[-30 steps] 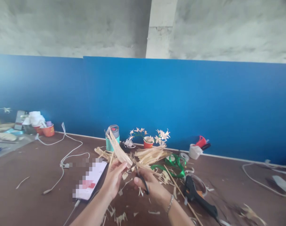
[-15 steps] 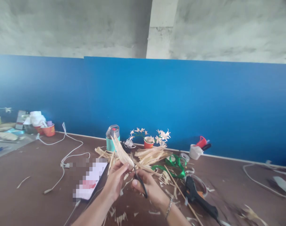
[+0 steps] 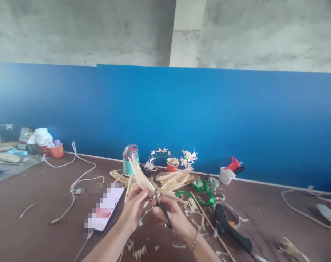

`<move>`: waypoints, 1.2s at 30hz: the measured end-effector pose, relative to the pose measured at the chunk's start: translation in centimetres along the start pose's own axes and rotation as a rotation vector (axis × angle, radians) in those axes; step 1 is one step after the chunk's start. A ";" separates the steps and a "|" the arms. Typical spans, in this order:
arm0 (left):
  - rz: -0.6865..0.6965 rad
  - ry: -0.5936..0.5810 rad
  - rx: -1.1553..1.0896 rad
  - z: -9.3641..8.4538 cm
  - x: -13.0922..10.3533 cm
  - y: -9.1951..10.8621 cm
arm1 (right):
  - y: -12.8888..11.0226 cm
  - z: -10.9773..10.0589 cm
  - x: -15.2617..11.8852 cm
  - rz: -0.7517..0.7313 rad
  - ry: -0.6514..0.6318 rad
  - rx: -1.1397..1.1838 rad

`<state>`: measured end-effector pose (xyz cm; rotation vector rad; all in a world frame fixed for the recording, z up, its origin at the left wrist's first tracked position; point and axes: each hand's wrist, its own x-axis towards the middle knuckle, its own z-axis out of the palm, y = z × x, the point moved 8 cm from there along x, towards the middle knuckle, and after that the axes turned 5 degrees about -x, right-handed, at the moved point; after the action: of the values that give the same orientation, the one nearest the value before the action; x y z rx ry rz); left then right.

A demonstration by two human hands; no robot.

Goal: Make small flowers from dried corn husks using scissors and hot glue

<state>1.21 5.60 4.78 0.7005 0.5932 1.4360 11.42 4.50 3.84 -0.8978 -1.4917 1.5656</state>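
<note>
Close Work, Held Up in the Air

Across from where I stand, a rough grey concrete wall rises behind a long, smooth blue partition. Below it stretches a dark brown tabletop. Just beyond the hands, a loose heap of pale, papery dried husks lies spread out, probably so that single pieces come away easily. To the right rests a black glue gun, close by the right arm, I suppose for handiness. On the other side, a phone with a pale lit screen lies face up near the left forearm, perhaps to be glanced at; a white cable leads to its near end.

The left hand pinches the base of a long cream-coloured strip of husk between thumb and fingers, leaving its tip free, tilted up and away. The right hand is closed around dark-handled metal scissors, whose blades point up to the strip's lower edge. That low grip seems to steady the strip right beside the blades; whether they bite into it, I can't tell.

Behind the strip stands a turquoise flask with a grey lid. Farther right, a small red paper cup apparently serves as a vase for tiny pale flowers. Smallest of all, thin pale offcuts litter the surface beneath the hands.
</note>
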 end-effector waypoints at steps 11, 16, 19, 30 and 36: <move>0.016 0.036 0.036 -0.4 0.1 0.2 | -0.3 0.0 0.1 0.002 0.047 0.038; -0.009 0.051 0.024 -0.6 0.2 0.2 | 0.1 -0.2 0.2 0.001 0.059 0.034; -0.035 0.041 0.013 -0.5 0.2 0.2 | 0.3 -0.5 0.3 -0.006 0.061 -0.018; -0.026 -0.020 0.069 -0.4 0.4 0.4 | 0.5 -1.1 0.5 -0.008 0.068 -0.139; 0.032 -0.061 0.248 -0.5 0.6 1.4 | 1.2 -1.8 0.5 0.040 0.043 -0.177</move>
<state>-0.01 6.26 5.52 0.9491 0.7223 1.3788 12.70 5.71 2.53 -1.0612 -1.6096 1.4496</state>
